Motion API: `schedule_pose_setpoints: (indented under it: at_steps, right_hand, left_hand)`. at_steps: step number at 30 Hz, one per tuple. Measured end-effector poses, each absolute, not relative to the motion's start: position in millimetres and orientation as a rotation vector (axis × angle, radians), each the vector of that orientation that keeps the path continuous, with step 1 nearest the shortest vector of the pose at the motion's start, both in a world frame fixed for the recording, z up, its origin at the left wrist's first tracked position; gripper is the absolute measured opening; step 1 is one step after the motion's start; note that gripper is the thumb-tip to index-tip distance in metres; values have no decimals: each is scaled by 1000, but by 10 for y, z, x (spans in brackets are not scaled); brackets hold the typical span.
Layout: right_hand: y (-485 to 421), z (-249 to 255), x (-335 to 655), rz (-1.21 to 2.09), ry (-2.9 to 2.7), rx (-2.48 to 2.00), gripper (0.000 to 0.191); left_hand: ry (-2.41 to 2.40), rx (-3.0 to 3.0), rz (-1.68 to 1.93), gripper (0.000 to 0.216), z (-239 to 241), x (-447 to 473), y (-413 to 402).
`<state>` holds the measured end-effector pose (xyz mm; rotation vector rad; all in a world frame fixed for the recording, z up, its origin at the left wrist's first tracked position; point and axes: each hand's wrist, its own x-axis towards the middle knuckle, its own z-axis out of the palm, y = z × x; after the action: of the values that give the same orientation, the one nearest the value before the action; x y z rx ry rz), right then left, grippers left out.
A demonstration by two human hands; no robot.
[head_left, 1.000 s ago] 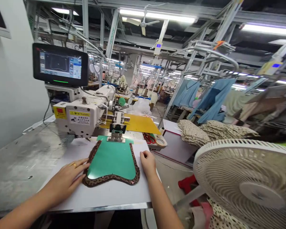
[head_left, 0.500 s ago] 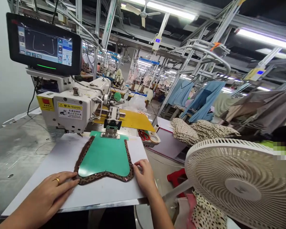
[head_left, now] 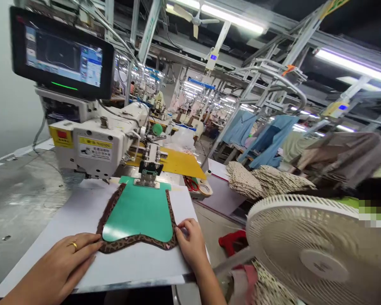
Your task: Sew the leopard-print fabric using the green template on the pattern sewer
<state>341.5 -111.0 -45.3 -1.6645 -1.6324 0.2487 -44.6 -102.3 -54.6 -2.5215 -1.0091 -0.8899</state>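
A leopard-print fabric piece point(head_left: 139, 238) lies on a white board point(head_left: 114, 271), its brown spotted border showing around a smooth green template point(head_left: 139, 216) laid over it. The template's top end sits under the metal clamp point(head_left: 148, 178) of a white sewing machine point(head_left: 97, 146). My left hand point(head_left: 62, 258), with a gold ring, rests flat, its fingertips touching the fabric's lower left corner. At the right edge, the thumb and index finger of my right hand point(head_left: 191, 243) are pinched on the fabric border. The fabric's middle is hidden beneath the template.
A control screen point(head_left: 62, 53) stands above the machine at left. Behind the clamp lies a yellow sheet point(head_left: 180, 163), with red-handled scissors point(head_left: 191, 183) and a tape roll point(head_left: 205, 189) beside it. A large white fan point(head_left: 305, 250) occupies the right, near stacked spotted fabric point(head_left: 266, 180).
The view has shifted slightly, so the machine and board sit a little differently in the picture. Both hands stay at the same places on the fabric's edge.
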Motion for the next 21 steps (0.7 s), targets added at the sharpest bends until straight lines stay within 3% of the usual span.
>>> schedule_pose_setpoints:
  at_steps: [5, 14, 21]
  right_hand:
    - [-1070, -489, 3462, 260, -1628, -1632, 20]
    - [-1119, -443, 3419, 294, -1615, -1729, 11]
    - [-1134, -434, 3435, 355, -1599, -1759, 9]
  left_hand:
    - [-1109, -2575, -875, 31, -436, -385, -1110]
    - [-1201, -2665, -819, 47, -987, -607, -1037]
    - [-1238, -2700, -784, 44, -1005, -599, -1068]
